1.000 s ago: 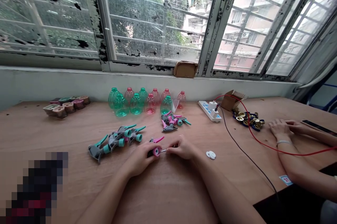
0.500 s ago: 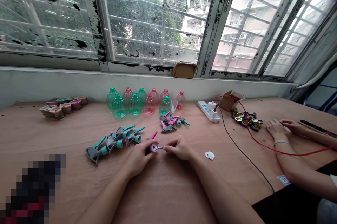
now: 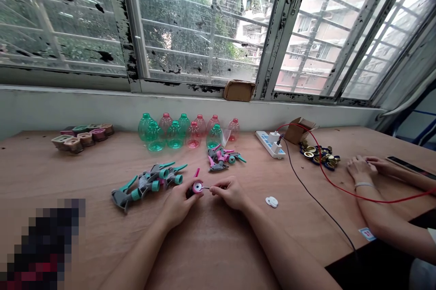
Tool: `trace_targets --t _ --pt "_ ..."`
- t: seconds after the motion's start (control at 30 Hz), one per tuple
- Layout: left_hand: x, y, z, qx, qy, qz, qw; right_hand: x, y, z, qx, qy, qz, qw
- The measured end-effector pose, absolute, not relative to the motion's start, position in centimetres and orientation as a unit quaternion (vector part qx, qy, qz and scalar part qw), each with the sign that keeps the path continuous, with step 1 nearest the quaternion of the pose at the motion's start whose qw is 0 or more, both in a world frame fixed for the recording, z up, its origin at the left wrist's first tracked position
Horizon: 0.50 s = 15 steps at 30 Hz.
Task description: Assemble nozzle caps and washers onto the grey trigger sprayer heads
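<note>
Head camera view: at a wooden worktable [image 3: 218, 247] below barred windows [image 3: 204, 26], a person's left hand [image 3: 180, 202] curls thumb and fingers closely around a pink-and-grey trigger spray head [image 3: 197, 187], its pink lever upright and its white-lined collar turned toward the lens. The right hand [image 3: 231, 193], fingers folded, pinches a slim metal tool [image 3: 205, 187] between thumb and forefinger, the tip pointing left at the collar; whether it touches the white lining is too small to tell. The spray head sits toward the middle of the table, to the right of a pile of teal-and-grey spray heads [image 3: 148, 182] and nearer the person than a mixed pink-and-teal pile [image 3: 223, 158]. The likeliest mishap is a slip: sideways pressure on so thin a tool could send its tip skidding off the lining into the left hand's fingers close by. Prying at one edge might nick or tilt the lining, and a rounded body gripped by one hand alone could twist under the push. Loose white discs [image 3: 271, 202] lie near the right forearm, where a careless sweep of the elbow might scatter them.
</note>
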<state>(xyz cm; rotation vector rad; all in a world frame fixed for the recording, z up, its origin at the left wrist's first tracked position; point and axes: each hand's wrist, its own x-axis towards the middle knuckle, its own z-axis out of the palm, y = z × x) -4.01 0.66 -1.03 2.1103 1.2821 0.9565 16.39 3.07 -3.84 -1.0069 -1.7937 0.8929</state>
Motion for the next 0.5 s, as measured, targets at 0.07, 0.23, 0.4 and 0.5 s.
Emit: trace_targets --t 0.07,0.23,0.4,0.5 --pt "-3.85 0.51 -0.93 0.775 0.463 0.35 0.249 16.26 2.99 -3.67 -0.405 -0.707 0.366 0.45" --pt "-3.65 0.33 -0.89 0.785 0.45 0.342 0.252 16.21 2.91 -3.53 -0.394 -0.703 0.383 0.451" --pt "-3.68 0.33 -0.94 0.784 0.458 0.341 0.246 16.15 2.91 -3.76 -0.395 -0.706 0.383 0.447" --pt "-3.65 0.29 -0.86 0.782 0.46 0.341 0.245 16.1 2.95 -3.81 -0.387 -0.704 0.387 0.451"
